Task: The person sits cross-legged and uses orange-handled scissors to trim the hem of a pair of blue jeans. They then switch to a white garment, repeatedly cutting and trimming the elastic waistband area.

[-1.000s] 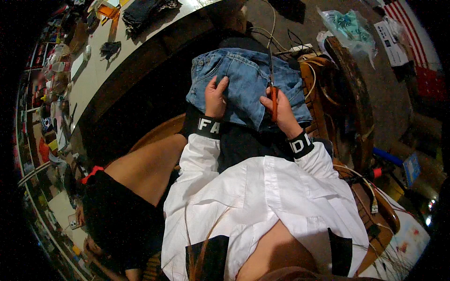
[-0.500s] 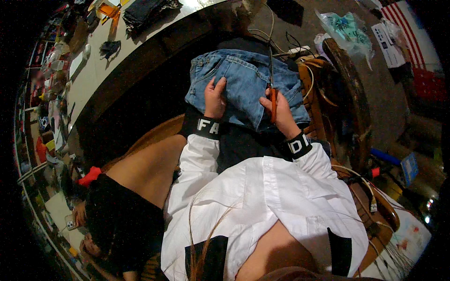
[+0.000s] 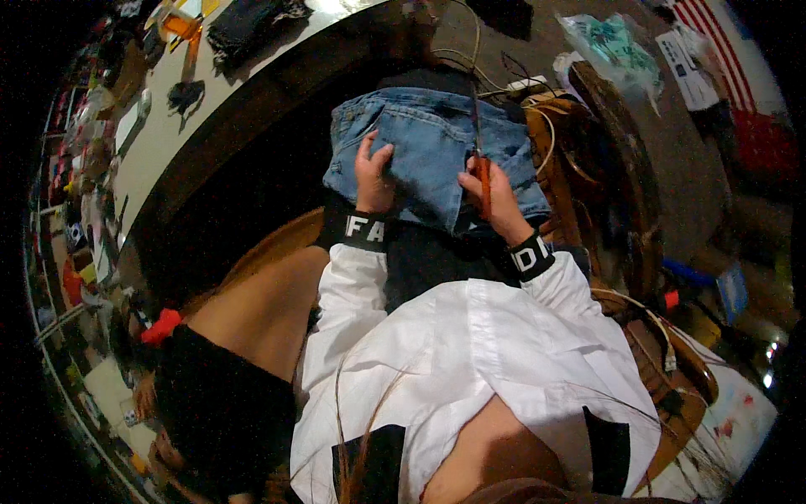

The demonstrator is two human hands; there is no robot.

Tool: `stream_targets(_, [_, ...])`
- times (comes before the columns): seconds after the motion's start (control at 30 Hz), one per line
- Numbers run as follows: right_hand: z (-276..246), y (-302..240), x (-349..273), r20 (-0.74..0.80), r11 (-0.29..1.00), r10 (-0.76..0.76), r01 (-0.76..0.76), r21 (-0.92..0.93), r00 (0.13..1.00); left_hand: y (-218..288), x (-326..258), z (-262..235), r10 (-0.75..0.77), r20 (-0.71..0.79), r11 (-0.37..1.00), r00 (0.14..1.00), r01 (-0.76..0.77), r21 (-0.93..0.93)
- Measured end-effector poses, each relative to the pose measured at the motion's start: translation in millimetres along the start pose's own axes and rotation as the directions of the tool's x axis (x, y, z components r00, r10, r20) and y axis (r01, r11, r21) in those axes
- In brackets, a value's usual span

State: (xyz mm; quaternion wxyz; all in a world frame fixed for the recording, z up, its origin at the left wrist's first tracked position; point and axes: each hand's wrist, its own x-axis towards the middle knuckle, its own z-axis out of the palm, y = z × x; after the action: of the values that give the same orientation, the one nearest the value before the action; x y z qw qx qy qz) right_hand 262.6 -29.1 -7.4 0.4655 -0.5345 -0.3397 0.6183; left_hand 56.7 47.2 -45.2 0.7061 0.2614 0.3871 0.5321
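Observation:
A piece of blue denim (image 3: 428, 147) lies across my lap. My left hand (image 3: 372, 172) presses flat on the denim's left part, fingers spread a little. My right hand (image 3: 495, 197) grips orange-handled scissors (image 3: 480, 155) whose blades point away from me along the denim's right side. Both wrists wear black cuffs on white sleeves.
A long pale table (image 3: 168, 126) with scattered small items and a dark cloth (image 3: 252, 17) runs at the upper left. A wooden chair (image 3: 588, 168) with cables stands at my right. Another person's bare leg (image 3: 252, 302) is at my lower left. A plastic bag (image 3: 613, 50) lies at the top right.
Both hands stay on the denim almost unmoved; the scissors keep the same line along the fabric.

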Motion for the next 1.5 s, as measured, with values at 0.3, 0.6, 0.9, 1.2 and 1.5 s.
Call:
stream_targets(0.3, [4.0,-4.6,0.7,-0.005,0.997,0.059,-0.059,0.042,0.998,-12.3,-0.8,-35.8,-0.024,0.047,0.944,0.999,0.038,-0.327])
stream_targets(0.6, [-10.9,-24.0,-15.7,-0.06,0.996,-0.074,0.071,-0.045,0.995,-49.8,52.4,-50.0,0.652,0.657,0.716,0.38,-0.022,-0.698])
stream_targets(0.9, [-133.7,7.8,-24.8,-0.549,0.785,-0.201,-0.202,-0.585,0.811,-62.3,62.3,-51.1,0.684,0.664,0.687,0.301,0.04,-0.726])
stream_targets(1.2, [-190.8,105.8,-23.5,-0.51,0.637,-0.358,-0.194,-0.746,0.782,-63.2,82.5,-64.5,0.684,0.686,0.697,0.248,0.053,-0.715])
stream_targets(1.5, [-171.5,53.2,-22.9,-0.397,0.293,-0.168,-0.339,-0.894,0.902,-56.2,69.9,-75.0,0.69,0.568,0.635,0.448,0.002,-0.773])
